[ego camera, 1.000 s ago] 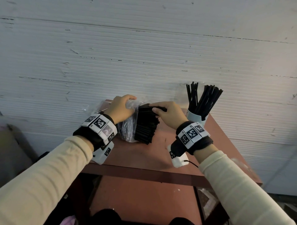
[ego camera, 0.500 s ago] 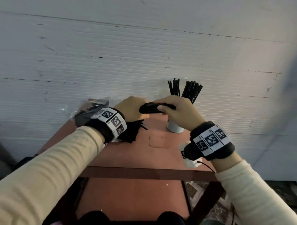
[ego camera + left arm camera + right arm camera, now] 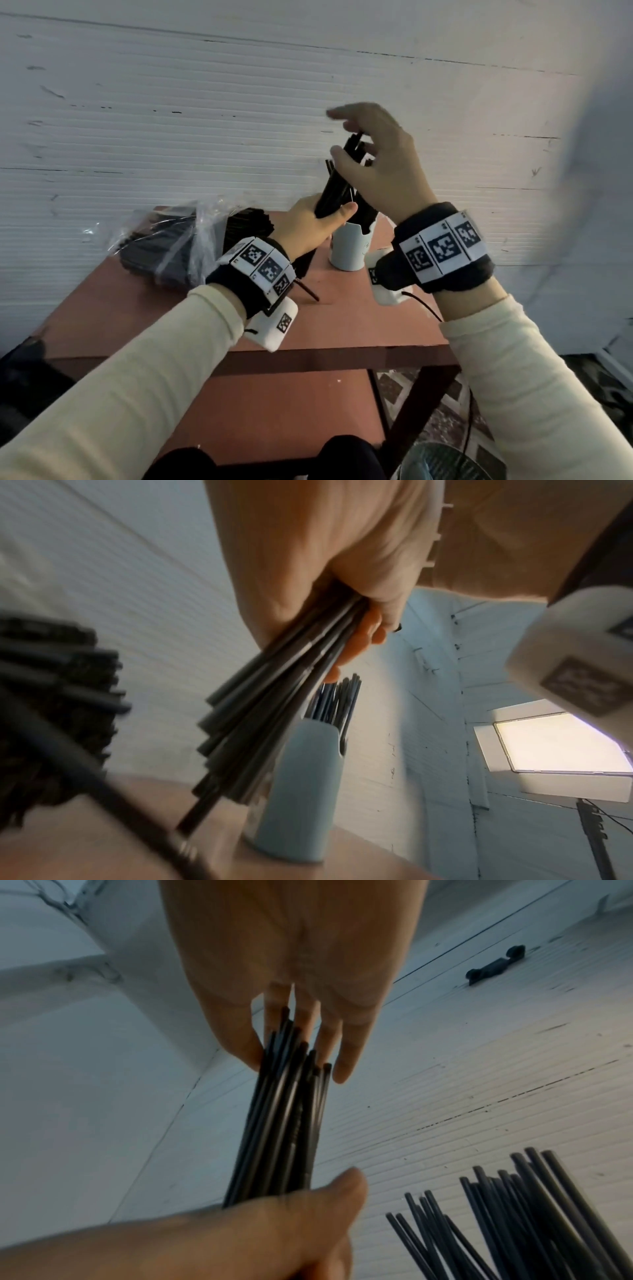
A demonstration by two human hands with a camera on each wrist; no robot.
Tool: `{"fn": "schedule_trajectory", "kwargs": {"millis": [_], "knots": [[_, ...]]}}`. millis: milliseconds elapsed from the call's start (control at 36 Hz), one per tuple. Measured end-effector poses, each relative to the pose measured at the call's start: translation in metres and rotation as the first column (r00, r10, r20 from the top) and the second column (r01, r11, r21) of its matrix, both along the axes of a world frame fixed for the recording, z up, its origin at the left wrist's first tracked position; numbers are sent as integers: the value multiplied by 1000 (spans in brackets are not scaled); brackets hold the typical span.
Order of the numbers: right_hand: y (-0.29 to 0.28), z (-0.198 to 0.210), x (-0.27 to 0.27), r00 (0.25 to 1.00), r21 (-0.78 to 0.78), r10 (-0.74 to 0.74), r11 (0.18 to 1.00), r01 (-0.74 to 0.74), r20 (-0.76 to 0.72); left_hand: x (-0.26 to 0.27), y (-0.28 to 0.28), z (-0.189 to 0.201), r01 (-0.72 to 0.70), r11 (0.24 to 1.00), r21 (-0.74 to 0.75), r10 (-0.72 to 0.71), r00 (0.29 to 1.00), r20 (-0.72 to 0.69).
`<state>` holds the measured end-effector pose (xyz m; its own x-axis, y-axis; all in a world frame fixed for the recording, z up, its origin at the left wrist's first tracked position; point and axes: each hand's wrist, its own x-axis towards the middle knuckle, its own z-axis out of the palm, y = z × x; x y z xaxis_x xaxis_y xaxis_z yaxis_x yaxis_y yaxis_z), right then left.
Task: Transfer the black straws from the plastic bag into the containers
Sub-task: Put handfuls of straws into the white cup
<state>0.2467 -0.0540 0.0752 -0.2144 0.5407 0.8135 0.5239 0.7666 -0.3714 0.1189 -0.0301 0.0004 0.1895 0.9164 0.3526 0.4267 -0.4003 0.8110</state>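
Note:
My left hand [image 3: 308, 226] grips the lower part of a bundle of black straws [image 3: 330, 192], held nearly upright just left of and above the white cup container [image 3: 346, 253]. My right hand [image 3: 380, 164] is over the bundle's top ends, its straight fingers and thumb lying loosely beside them [image 3: 291, 947]. The wrist views show the same bundle [image 3: 260, 710] [image 3: 284, 1123]. The container [image 3: 298, 791] holds several straws [image 3: 514, 1218]. The clear plastic bag [image 3: 164, 240] with many straws lies at the back left of the table.
The small red-brown table [image 3: 137, 318] stands against a white ribbed wall [image 3: 205, 120]. One loose straw [image 3: 308, 291] lies on the table by my left wrist. A round fan guard [image 3: 445, 459] sits on the floor at lower right.
The bundle, held level between both hands, has been lifted and tipped upright beside the container. My left hand now grips its lower part; my right hand has slid to the top and loosened.

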Motion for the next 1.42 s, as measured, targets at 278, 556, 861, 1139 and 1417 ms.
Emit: {"fn": "schedule_trajectory", "kwargs": {"millis": [278,556,861,1139,1417], "knots": [[12,-30,2,945,-135,0,990,47,326,-1,11,-35,98,964,-246,-76,993,94],[11,-33,8,991,-104,-67,991,79,117,-8,16,-28,9,988,-153,18,984,175],[26,-73,2,726,-478,33,773,417,687,-25,24,-35,-20,979,-205,70,968,242],[46,-93,-38,362,-447,278,695,564,890,-30,26,-30,-16,966,-259,87,960,267],[50,-81,-26,382,-426,246,741,518,891,-39,23,-16,-7,985,-172,51,965,256]]}}
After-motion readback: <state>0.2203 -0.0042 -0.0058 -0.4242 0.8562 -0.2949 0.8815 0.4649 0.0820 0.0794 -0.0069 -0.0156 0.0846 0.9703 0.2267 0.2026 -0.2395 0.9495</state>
